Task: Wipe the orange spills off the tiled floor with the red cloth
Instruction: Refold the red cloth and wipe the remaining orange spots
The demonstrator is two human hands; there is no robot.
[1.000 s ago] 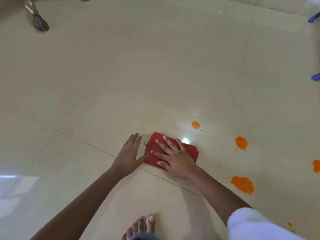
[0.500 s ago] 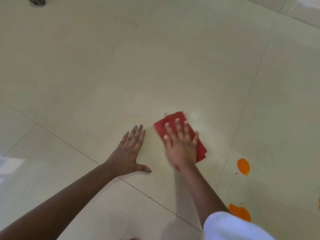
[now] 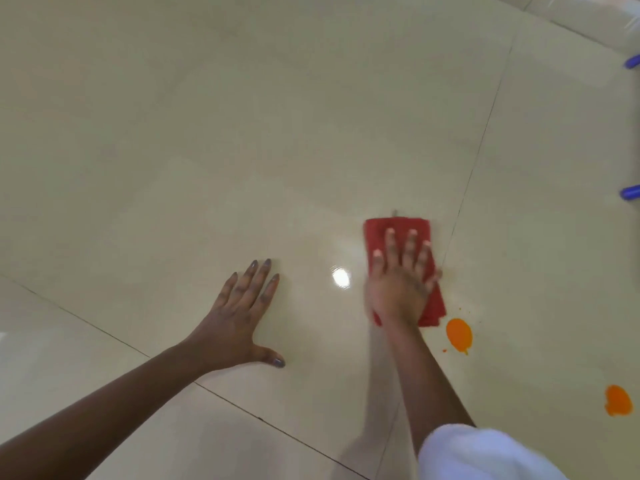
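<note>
A folded red cloth (image 3: 379, 233) lies flat on the glossy cream tiled floor (image 3: 242, 133). My right hand (image 3: 401, 282) presses down on it with straight, spread fingers, covering most of it. My left hand (image 3: 242, 313) rests flat on the bare tile to the left, fingers straight and thumb out. An orange spill (image 3: 459, 335) sits just right of the cloth's near corner, with small specks around it. A second orange spill (image 3: 617, 400) is near the right edge.
Two blue rounded objects, one (image 3: 633, 61) above the other (image 3: 630, 192), poke in at the right edge. Dark grout lines cross the floor. A bright light reflection (image 3: 341, 277) lies between my hands. My white sleeve (image 3: 485, 455) fills the bottom right.
My right hand has pushed the cloth forward and to the right, over where the smallest orange spot was; that spot no longer shows. My left hand has come off the cloth onto bare tile.
</note>
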